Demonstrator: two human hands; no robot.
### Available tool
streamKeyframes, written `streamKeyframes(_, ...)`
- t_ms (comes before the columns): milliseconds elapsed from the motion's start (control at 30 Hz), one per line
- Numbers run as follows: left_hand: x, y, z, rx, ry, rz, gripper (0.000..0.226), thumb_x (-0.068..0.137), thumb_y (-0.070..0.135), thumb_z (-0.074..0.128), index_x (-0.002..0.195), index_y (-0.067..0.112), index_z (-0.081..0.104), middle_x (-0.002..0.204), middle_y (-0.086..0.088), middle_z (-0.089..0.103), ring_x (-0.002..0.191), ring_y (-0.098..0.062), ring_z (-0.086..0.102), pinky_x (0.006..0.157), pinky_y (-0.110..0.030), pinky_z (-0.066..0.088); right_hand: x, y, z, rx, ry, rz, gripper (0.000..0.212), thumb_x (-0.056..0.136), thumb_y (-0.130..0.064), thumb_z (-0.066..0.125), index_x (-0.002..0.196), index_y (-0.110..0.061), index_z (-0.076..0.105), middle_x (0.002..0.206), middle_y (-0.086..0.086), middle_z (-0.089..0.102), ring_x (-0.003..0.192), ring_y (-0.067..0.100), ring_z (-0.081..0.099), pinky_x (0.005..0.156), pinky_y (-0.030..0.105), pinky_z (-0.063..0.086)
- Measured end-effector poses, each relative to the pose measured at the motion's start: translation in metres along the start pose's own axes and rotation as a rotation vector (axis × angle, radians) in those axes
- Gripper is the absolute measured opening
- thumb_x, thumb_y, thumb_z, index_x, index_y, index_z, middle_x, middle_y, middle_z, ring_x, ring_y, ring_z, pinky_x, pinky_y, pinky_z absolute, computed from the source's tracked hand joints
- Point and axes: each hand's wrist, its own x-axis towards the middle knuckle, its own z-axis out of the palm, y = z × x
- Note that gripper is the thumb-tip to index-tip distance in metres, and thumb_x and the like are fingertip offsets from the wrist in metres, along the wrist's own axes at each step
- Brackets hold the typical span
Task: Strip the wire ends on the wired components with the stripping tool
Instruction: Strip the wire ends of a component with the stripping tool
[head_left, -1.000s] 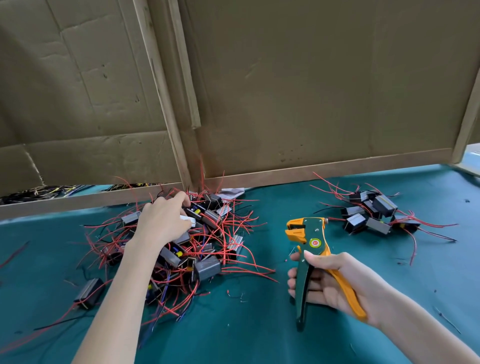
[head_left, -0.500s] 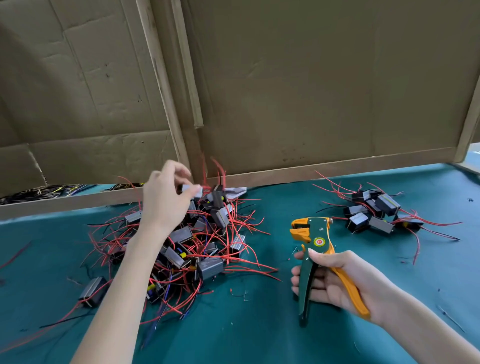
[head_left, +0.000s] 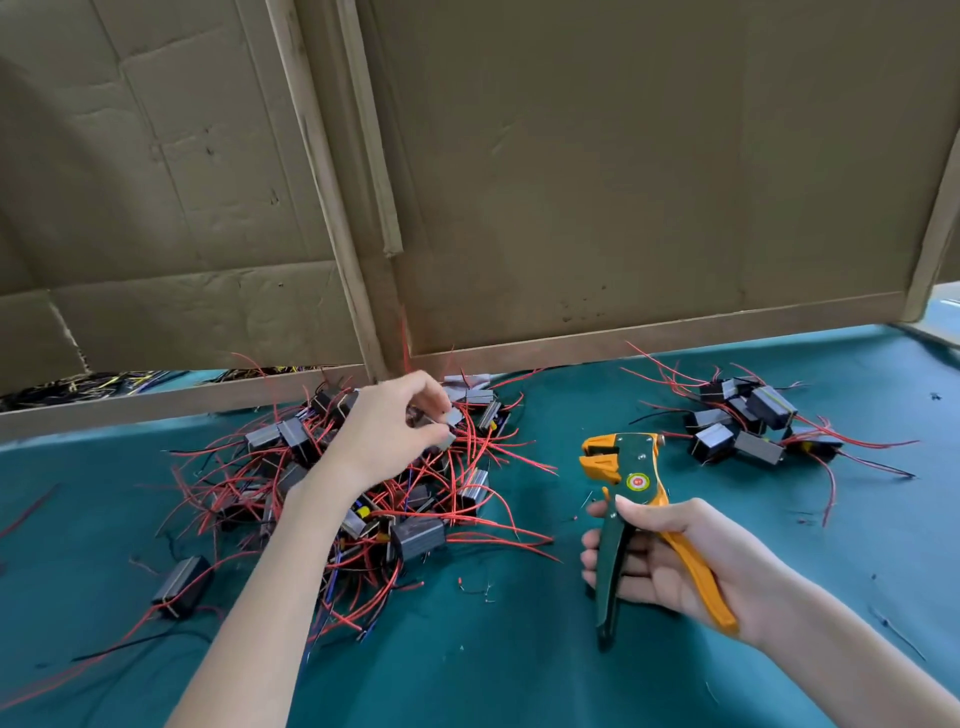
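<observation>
A big tangled pile of wired components (head_left: 415, 538), dark grey blocks with red wires, lies left of centre on the teal table. My left hand (head_left: 387, 431) hovers over the pile's back part and pinches one grey component (head_left: 451, 417) between thumb and fingers. My right hand (head_left: 670, 558) grips the green and orange stripping tool (head_left: 628, 499) by its handles, jaws pointing away from me, just above the table. A smaller heap of components (head_left: 748, 421) sits at the back right.
A cardboard wall (head_left: 597, 182) with wooden battens closes the back of the teal table (head_left: 493, 665). One loose component (head_left: 182, 584) lies at the near left. Bits of stripped insulation (head_left: 475, 587) dot the cloth. Dark wires (head_left: 78, 387) show under the left cardboard edge.
My left hand rose from the pile, then shifted right and lower, now pinching a component at the pile's back. The right hand and tool barely moved.
</observation>
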Motion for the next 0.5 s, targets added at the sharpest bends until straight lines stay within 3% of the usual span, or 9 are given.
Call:
streamKeyframes(67, -0.001, -0.005, 0.009, -0.034, 0.028, -0.082, 0.014, 0.083, 0.029, 0.072, 0.078, 0.02, 0.064, 0.068, 0.007, 0.068, 0.065, 0.003, 0.062, 0.064, -0.003, 0.038, 0.0, 0.0, 0.0, -0.001, -0.001, 0.0, 0.036, 0.073, -0.011, 0.063, 0.105, 0.004, 0.061, 0.084, 0.029, 0.067, 0.07, 0.04, 0.069, 0.061, 0.048, 0.059)
streamKeyframes(133, -0.001, -0.011, 0.018, 0.007, 0.067, -0.148, 0.015, 0.083, 0.026, 0.073, 0.081, 0.016, 0.062, 0.068, 0.002, 0.068, 0.066, -0.009, 0.064, 0.067, -0.015, 0.043, 0.0, 0.0, 0.0, 0.001, -0.004, 0.002, 0.036, 0.073, -0.011, 0.063, 0.105, 0.004, 0.061, 0.085, 0.029, 0.067, 0.07, 0.04, 0.069, 0.061, 0.047, 0.059)
streamKeyframes(200, -0.001, -0.013, 0.023, 0.086, 0.095, -0.151, 0.019, 0.082, 0.014, 0.073, 0.093, 0.015, 0.057, 0.087, -0.001, 0.063, 0.076, -0.013, 0.061, 0.074, -0.023, 0.045, -0.001, 0.0, 0.001, 0.0, -0.008, 0.004, 0.036, 0.073, -0.011, 0.063, 0.105, 0.004, 0.061, 0.085, 0.029, 0.067, 0.07, 0.04, 0.069, 0.061, 0.047, 0.059)
streamKeyframes(333, 0.001, -0.014, 0.027, 0.04, 0.148, -0.216, 0.031, 0.085, 0.009, 0.069, 0.111, 0.012, 0.054, 0.113, 0.001, 0.04, 0.075, -0.003, 0.056, 0.079, -0.019, 0.039, -0.003, -0.001, 0.002, -0.005, -0.014, 0.003, 0.036, 0.072, -0.011, 0.063, 0.105, 0.004, 0.062, 0.085, 0.029, 0.067, 0.07, 0.04, 0.069, 0.061, 0.047, 0.059)
streamKeyframes(433, 0.004, -0.011, 0.025, 0.01, 0.173, -0.199, 0.011, 0.085, 0.009, 0.069, 0.095, 0.006, 0.071, 0.109, -0.003, 0.057, 0.077, -0.008, 0.06, 0.08, -0.016, 0.039, -0.005, -0.001, 0.003, -0.022, -0.024, -0.011, 0.039, 0.072, -0.012, 0.064, 0.108, 0.004, 0.061, 0.085, 0.029, 0.067, 0.071, 0.04, 0.069, 0.061, 0.047, 0.059)
streamKeyframes(500, 0.005, -0.006, 0.021, -0.093, 0.189, -0.153, 0.007, 0.086, 0.011, 0.069, 0.082, 0.012, 0.074, 0.093, 0.004, 0.068, 0.075, 0.0, 0.061, 0.074, -0.013, 0.041, -0.006, 0.0, 0.004, -0.04, -0.038, -0.032, 0.041, 0.073, -0.012, 0.064, 0.11, 0.004, 0.06, 0.085, 0.029, 0.067, 0.072, 0.04, 0.069, 0.062, 0.046, 0.059)
